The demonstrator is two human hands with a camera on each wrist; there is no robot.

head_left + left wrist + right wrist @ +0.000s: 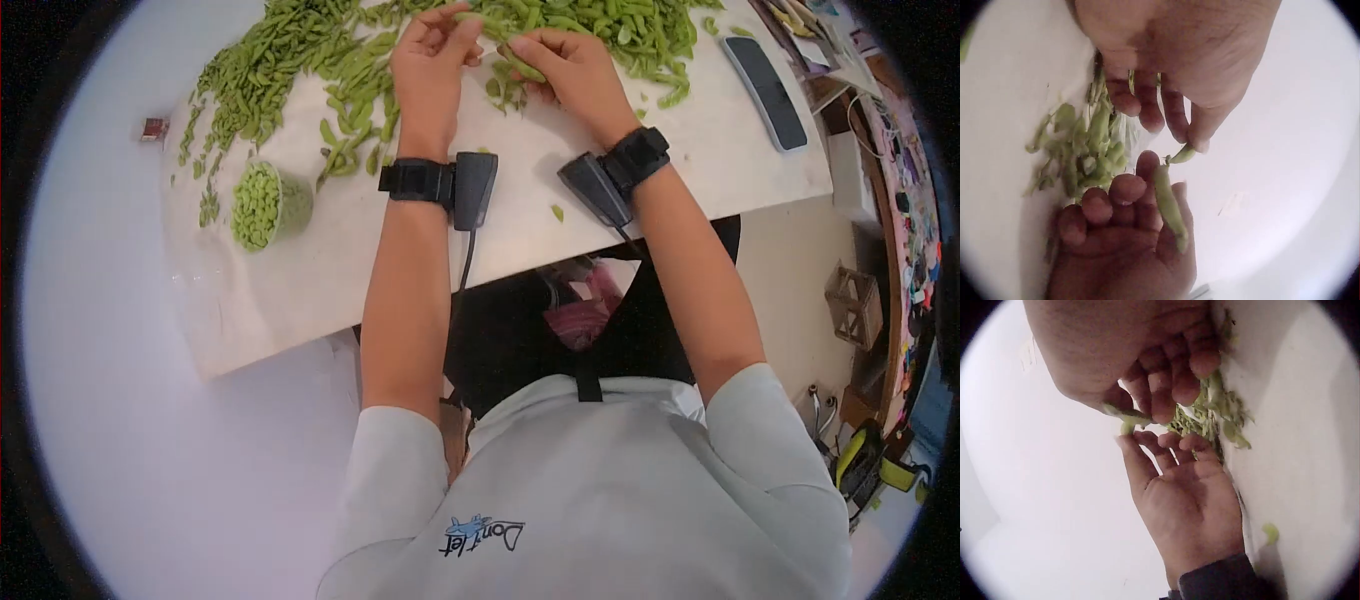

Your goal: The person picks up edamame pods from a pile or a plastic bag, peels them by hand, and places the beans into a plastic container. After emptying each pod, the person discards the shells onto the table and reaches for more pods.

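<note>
Both hands work close together over the table [380,260], before a heap of green edamame pods [270,60]. My left hand [430,80] pinches a small pod [1182,154] between thumb and forefinger, the other fingers loosely bent. Between the thumb and forefinger of my right hand [585,88] is a longer pod [1170,209], lying along the thumb. In the left wrist view the tips of the two pods meet or nearly meet. Under the hands lie several loose pods [1094,140].
A clear plastic cup [297,207] holding shelled beans [255,207] stands at the left near the table's front. A phone [765,92] lies at the right. More pods [640,35] are heaped at the back right. One loose bit of green [557,212] sits near the front edge.
</note>
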